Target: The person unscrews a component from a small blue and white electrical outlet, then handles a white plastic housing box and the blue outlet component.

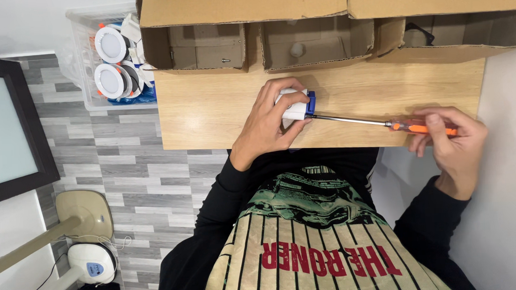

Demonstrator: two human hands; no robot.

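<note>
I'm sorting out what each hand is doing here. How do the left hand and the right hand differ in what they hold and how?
The left hand cups a small white block with a blue end on the wooden table; the right hand pinches the orange handle of a screwdriver beyond the table's edge. The left hand curls over its thing; the right hand grips with fingertips. Both wear black sleeves, and the screwdriver's tip meets the block's blue end.

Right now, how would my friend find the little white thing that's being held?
Find the pale wooden table below the row of open cardboard boxes. Near its middle, the left hand holds a small white plastic block. Only it has a blue end, touched by the orange-handled screwdriver.
</note>
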